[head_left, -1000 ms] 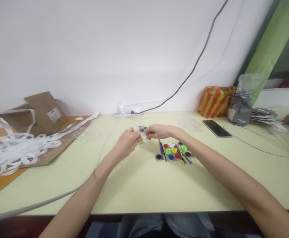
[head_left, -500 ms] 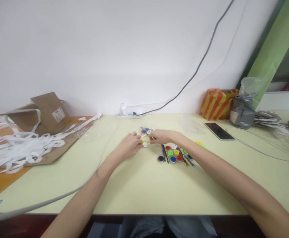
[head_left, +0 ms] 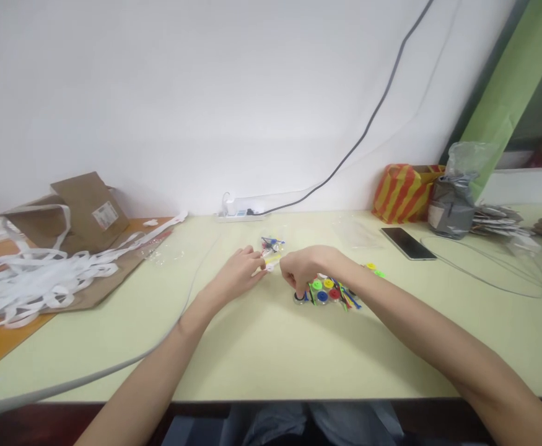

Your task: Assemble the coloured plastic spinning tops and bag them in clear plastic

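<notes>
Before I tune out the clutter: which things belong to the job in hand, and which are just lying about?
Seemingly in use:
yellow piece in the left hand
disc under the right hand
coloured discs
coloured sticks

Lying about:
phone
striped bag
white straps
power strip

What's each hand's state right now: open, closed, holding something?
Left hand: closed, apparently pinching a yellow stick.
Right hand: fingertips down at a small disc; whether they grip it cannot be told.

The left hand (head_left: 239, 271) pinches; the right hand (head_left: 302, 270) bends downward.
</notes>
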Demonstrator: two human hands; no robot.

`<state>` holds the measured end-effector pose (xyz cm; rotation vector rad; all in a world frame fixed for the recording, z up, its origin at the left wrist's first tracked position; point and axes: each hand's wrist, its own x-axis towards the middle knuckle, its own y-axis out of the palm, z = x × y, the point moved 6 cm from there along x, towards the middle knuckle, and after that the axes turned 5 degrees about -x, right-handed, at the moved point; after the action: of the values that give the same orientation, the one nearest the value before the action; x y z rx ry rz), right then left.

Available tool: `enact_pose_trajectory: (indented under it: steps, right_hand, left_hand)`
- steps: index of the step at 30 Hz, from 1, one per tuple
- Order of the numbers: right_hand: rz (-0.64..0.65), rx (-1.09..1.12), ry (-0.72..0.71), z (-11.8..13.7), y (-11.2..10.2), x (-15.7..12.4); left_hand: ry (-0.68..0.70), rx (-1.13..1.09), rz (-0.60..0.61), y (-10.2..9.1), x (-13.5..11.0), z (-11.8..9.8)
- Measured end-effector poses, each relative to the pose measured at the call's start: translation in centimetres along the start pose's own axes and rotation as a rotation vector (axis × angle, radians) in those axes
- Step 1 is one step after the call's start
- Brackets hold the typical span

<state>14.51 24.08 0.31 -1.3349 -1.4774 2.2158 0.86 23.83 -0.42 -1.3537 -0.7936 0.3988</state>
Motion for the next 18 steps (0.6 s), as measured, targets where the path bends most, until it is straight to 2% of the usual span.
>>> enact_pose_trajectory:
  steps: [5,8,12,15,18]
  right_hand:
    - [-0.010,0.023,-0.056,0.2,0.4,1.2]
    - [-0.131,0.007,-0.095,0.6,-0.4,1.1]
    - [-0.265,0.004,-0.062,0.2,-1.8,0.2]
    - [-0.263,0.000,-0.010,-1.2,-2.3,-0.7]
    - [-0.158,0.028,0.071,-3.2,-1.9,-1.1]
  left_hand:
    - [0.014,-0.028,0.011,0.1,0.1,-0.3]
    - [0.020,-0.028,0.012,0.2,0.0,-0.4]
    - [0.019,-0.028,0.003,0.1,-0.1,-0.2]
    - [0.009,-0.030,-0.018,-0.3,-0.1,-0.2]
    - [-0.002,-0.051,-0.043,-0.7,0.0,-0.6]
